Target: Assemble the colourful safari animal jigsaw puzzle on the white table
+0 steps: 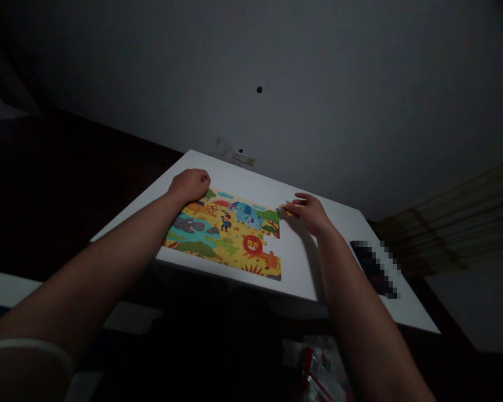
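Note:
A jigsaw puzzle (228, 234) with a cartoon savanna scene lies on the white table: elephants, a hippo in water, a lion and a small figure. Its right edge has a notched gap above the lion, where white tabletop shows. My left hand (190, 184) is curled into a loose fist at the puzzle's upper left corner; its fingertips are partly hidden. Just off the puzzle's upper right corner, my right hand (310, 212) pinches a small orange and yellow puzzle piece (288, 210) between thumb and fingers.
The white table (339, 259) stands close to a grey wall with a socket panel (243, 158). At the table's right lies a dark, partly pixelated object (371, 268). Below the front edge is a clear plastic bag (322, 368) with red parts. A curtain (444, 229) hangs at right.

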The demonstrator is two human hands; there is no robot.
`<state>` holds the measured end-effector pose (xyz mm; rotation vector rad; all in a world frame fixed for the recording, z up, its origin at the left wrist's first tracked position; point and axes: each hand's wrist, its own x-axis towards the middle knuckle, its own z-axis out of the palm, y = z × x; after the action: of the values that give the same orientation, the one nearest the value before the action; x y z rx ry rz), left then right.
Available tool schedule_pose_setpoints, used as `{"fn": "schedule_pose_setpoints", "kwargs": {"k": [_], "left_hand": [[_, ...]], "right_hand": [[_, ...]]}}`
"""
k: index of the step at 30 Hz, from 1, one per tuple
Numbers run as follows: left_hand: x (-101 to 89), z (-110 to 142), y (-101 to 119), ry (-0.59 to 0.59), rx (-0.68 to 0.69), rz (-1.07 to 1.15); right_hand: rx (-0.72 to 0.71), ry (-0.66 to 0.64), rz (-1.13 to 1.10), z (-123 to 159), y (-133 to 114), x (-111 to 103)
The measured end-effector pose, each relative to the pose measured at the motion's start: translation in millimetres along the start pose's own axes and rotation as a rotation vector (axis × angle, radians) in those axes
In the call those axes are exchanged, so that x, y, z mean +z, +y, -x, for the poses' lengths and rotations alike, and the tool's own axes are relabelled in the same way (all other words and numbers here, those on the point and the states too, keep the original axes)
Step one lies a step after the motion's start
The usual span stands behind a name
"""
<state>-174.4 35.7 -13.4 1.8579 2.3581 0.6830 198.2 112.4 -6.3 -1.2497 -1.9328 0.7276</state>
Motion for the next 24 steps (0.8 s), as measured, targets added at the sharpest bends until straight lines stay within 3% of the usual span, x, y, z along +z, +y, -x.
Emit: {"fn": "schedule_pose_setpoints", "kwargs": {"k": [2, 5, 9, 15, 24], "left_hand": [[-0.3, -0.7, 0.0, -0.005, 0.002, 0.006], [-0.7, -0.9, 0.6, -0.008, 0.009, 0.012], [-1.5, 0.6, 1.9, 0.001, -0.004, 0.009], [-0.8, -0.6, 0.4, -0.014, 0.012, 0.055], [0.1, -4.8, 0.5, -0.023, 0.008, 0.053]], "right_hand": [[0.060, -0.142, -0.192, 29.7, -10.1, -3.2], [0.035, -0.307, -0.197, 72.1, -29.2, 2.5], [-0.062, -0.251, -0.129, 103.5, -47.0, 16.6], [-0.069, -0.110, -0.159, 110.0, -44.9, 32.2], [-0.144, -0.143, -0.035, 118.3, -51.9, 32.4]]}}
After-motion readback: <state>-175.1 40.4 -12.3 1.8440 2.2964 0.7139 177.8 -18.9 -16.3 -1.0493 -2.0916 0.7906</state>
